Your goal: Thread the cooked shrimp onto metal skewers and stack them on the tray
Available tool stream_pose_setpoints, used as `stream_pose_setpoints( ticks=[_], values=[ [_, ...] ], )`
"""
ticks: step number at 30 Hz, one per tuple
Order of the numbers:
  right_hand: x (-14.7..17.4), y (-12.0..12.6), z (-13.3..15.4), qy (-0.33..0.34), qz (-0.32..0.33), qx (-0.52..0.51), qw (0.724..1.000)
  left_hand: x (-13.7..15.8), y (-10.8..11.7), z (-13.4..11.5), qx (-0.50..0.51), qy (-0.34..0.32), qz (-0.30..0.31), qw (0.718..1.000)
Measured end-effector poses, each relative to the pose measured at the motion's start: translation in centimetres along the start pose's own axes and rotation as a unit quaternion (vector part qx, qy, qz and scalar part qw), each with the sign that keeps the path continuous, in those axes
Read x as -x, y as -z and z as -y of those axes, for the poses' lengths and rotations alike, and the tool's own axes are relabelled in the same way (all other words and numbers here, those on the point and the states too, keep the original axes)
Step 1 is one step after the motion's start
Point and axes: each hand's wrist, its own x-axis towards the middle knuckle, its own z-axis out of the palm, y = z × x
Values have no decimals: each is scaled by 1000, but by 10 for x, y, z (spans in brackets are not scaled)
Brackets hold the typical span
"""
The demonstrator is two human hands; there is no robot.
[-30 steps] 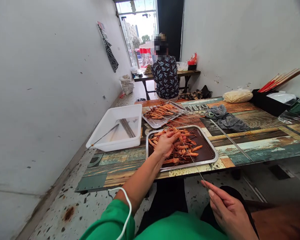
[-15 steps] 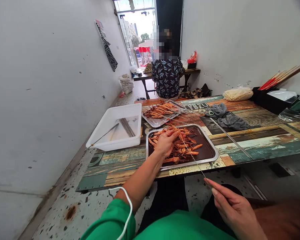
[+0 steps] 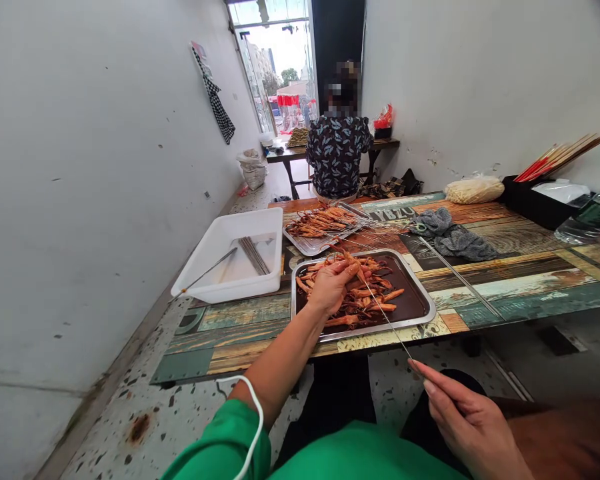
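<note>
My left hand [image 3: 331, 285] is closed, pinching a reddish-brown, stringy food piece [image 3: 361, 275] above the near metal tray [image 3: 414, 307]. Under it, a pile of similar glossy pieces [image 3: 347, 320] lies in dark liquid. Low on the right, my right hand [image 3: 470, 420] is closed on the near end of a thin metal skewer [image 3: 387, 319]. The skewer slants up and left, its far end meeting the piece at my left fingers. How deep it goes in is hidden. Behind stands a second metal tray [image 3: 307, 248] holding filled skewers [image 3: 325, 220], their bare ends pointing right.
A white plastic tub [image 3: 210, 290] with metal skewers [image 3: 254, 255] stands left. Loose skewers [image 3: 460, 277] and a grey cloth [image 3: 450, 233] lie right of the trays. Farther right are a black box [image 3: 535, 203] and a plastic bottle [image 3: 593, 210]. A person [image 3: 336, 157] sits beyond the table.
Both hands keep almost the same place and grip on the piece and skewer. The seated person has shifted slightly to the right.
</note>
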Motion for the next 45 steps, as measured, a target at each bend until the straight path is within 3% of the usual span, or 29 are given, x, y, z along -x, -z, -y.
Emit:
stream_pose_setpoints(
  ticks=[28,32,36,39,42,45],
  values=[
    [-1,-1,-1,18,6,27,999,4,-3,0,-16,7,-2,1000],
    [-2,0,-1,89,-27,103,990,4,-3,1,-24,16,-9,1000],
    [-1,-1,4,220,-64,210,950,3,-3,6,-25,8,-10,1000],
    [-1,-3,6,256,-72,238,934,4,-3,8,-23,0,-17,1000],
    [-2,-7,5,211,-83,205,952,4,-5,9,-16,-3,-27,999],
    [-4,-15,5,84,-43,66,993,4,-5,8,-4,-1,-31,1000]
  ],
)
